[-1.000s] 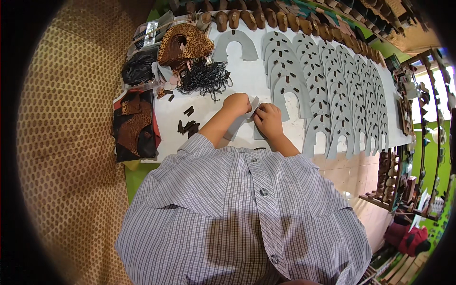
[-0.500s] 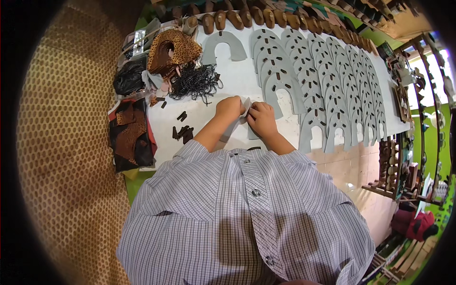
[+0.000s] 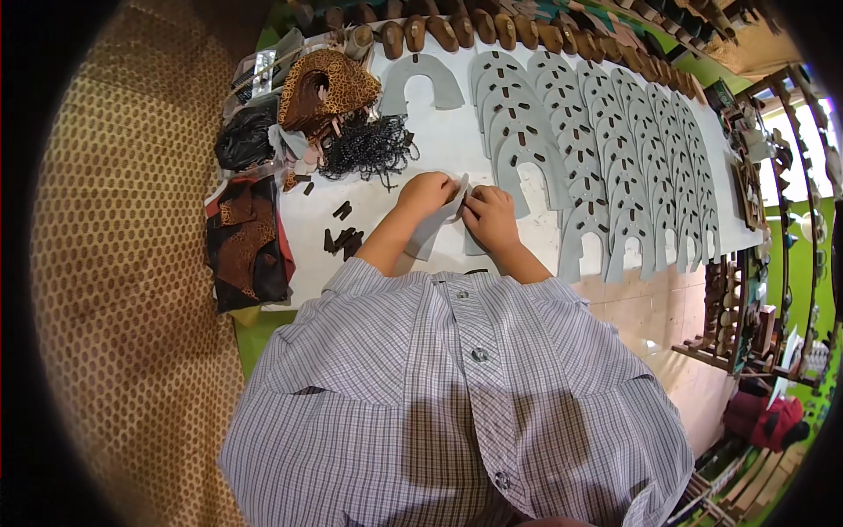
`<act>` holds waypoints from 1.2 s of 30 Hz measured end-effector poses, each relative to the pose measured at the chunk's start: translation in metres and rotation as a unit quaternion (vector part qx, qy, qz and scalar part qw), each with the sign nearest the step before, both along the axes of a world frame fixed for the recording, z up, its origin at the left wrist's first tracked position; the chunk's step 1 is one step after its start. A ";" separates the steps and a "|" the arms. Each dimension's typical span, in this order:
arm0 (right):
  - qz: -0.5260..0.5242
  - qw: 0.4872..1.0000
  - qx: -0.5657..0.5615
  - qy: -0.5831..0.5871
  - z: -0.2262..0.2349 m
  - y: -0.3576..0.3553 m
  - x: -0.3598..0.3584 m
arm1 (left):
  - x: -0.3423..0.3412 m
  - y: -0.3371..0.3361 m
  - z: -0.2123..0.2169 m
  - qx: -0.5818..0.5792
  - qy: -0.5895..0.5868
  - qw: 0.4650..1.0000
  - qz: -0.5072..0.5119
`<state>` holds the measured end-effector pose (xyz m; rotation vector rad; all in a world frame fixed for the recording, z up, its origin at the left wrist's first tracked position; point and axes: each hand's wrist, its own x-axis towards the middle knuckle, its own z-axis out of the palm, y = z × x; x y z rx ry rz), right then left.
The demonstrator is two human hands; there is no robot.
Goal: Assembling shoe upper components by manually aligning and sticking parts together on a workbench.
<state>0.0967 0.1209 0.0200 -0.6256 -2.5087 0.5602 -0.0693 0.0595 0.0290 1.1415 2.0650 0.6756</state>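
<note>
Close in front of me, both hands hold one grey U-shaped piece (image 3: 428, 235), its curved top bent up between them. My left hand (image 3: 429, 191) pinches it from the left, fingers closed. On the other side my right hand (image 3: 490, 215) has its fingers curled against the same piece; the fingertips are partly hidden. To the right lie rows of overlapping grey U-shaped pieces (image 3: 529, 145) bearing small dark brown tabs. Left of my left forearm is a small pile of loose dark brown strips (image 3: 344, 241).
Black beaded strands (image 3: 364, 149), leopard-print material (image 3: 316, 83) and a black bag (image 3: 244, 139) crowd the white table's left side. Wooden shoe lasts (image 3: 441, 33) line the far edge. One grey piece (image 3: 421, 70) lies beyond my hands. Racks (image 3: 742, 303) and a person in red (image 3: 777, 422) are at right.
The bent top of the grey piece has turned slightly between my fingers, and my left fingers have shifted along its edge. The whole view has moved a little.
</note>
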 end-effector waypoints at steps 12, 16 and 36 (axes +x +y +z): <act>-0.008 1.000 0.007 0.007 -0.004 0.002 0.000 | -0.011 0.009 0.016 -0.056 -0.100 0.993 -0.017; -0.013 1.000 -0.013 -0.003 -0.003 0.000 -0.004 | -0.024 0.009 -0.020 -0.031 -0.046 0.998 -0.015; 0.028 0.997 0.038 -0.061 0.005 0.002 -0.001 | -0.015 0.008 -0.007 -0.031 -0.050 0.998 -0.023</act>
